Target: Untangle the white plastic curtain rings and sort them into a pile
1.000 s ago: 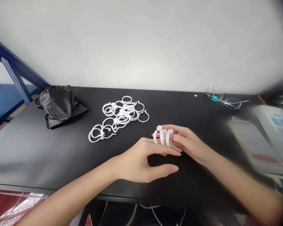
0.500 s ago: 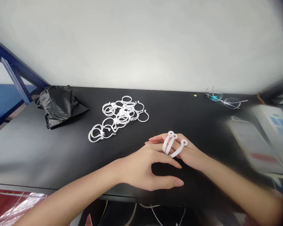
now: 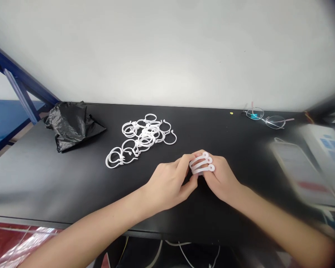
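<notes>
My right hand (image 3: pixel 222 178) rests on the black table (image 3: pixel 44 178) with three white plastic rings (image 3: pixel 201 163) threaded over its curled fingers. My left hand (image 3: pixel 169 182) meets it from the left, fingertips pinched on the edge of those rings. A loose pile of several more white rings (image 3: pixel 141 139) lies farther back and to the left, apart from both hands.
A crumpled black plastic bag (image 3: pixel 69 124) sits at the back left. Eyeglasses (image 3: pixel 265 118) lie at the back right by the wall. A phone (image 3: pixel 304 175) and a white box (image 3: pixel 328 149) are at the right edge. A blue metal frame (image 3: pixel 19 89) stands left.
My right hand's fingers have curled in, bunching the three rings together. My left hand went from open beside it to pinching the rings.
</notes>
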The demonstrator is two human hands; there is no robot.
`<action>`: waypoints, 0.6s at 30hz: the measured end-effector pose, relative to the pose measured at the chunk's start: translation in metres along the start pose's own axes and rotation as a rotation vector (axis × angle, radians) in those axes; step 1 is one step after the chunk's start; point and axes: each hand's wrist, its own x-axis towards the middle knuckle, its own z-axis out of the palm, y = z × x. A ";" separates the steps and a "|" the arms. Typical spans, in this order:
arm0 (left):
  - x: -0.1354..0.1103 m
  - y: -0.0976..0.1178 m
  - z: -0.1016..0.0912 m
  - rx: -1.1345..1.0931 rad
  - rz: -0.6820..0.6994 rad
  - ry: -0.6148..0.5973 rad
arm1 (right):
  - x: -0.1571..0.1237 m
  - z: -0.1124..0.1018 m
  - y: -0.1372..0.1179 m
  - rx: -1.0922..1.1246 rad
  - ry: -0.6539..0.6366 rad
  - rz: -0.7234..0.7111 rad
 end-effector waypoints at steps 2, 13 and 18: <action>0.001 -0.001 -0.002 0.027 -0.008 0.014 | -0.001 0.002 -0.002 -0.004 -0.020 0.004; 0.007 -0.011 -0.015 -0.271 -0.061 -0.061 | 0.000 0.001 -0.014 0.437 -0.022 0.271; 0.008 -0.011 -0.014 -0.430 -0.083 -0.186 | 0.003 -0.001 -0.013 0.747 -0.310 0.398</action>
